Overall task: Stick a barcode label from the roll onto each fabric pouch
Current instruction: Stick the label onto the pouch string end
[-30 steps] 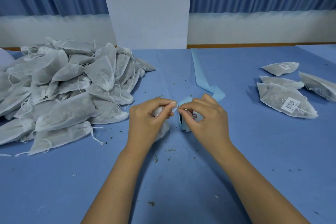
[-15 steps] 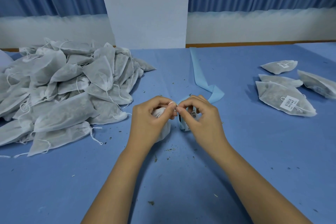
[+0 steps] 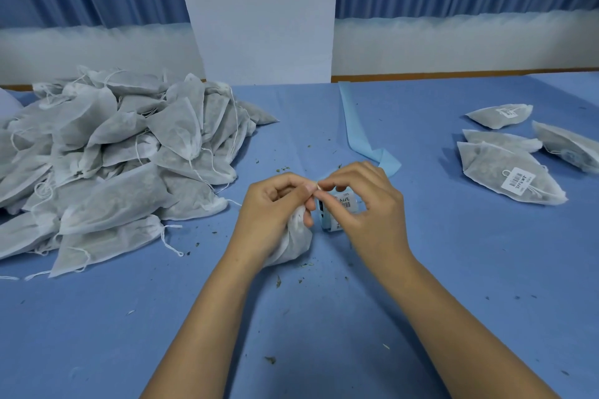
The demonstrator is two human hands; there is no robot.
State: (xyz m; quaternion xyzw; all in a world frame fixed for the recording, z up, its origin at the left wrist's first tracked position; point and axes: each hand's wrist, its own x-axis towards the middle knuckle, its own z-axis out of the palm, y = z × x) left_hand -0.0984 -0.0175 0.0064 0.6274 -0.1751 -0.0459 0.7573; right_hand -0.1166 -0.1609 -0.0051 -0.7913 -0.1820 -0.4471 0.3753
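Observation:
At the table's middle my left hand (image 3: 275,207) grips a white fabric pouch (image 3: 293,241), bunched under the palm. My right hand (image 3: 363,204) meets it thumb to thumb, fingertips pinching a small white label edge at the top of the barcode label roll (image 3: 337,209). The roll stands on the blue table between and under my hands, partly hidden by my right fingers. Its light blue backing strip (image 3: 358,136) trails away toward the far edge.
A big heap of unlabelled pouches (image 3: 107,165) with loose drawstrings fills the left side. Several labelled pouches (image 3: 509,176) lie at the right. Dry herb crumbs dot the blue table (image 3: 324,317). A white pillar and blue curtains stand behind.
Both hands stay together at the roll; the fingertips have shifted slightly while picking at the label. The view has tilted a little. Nothing else moved.

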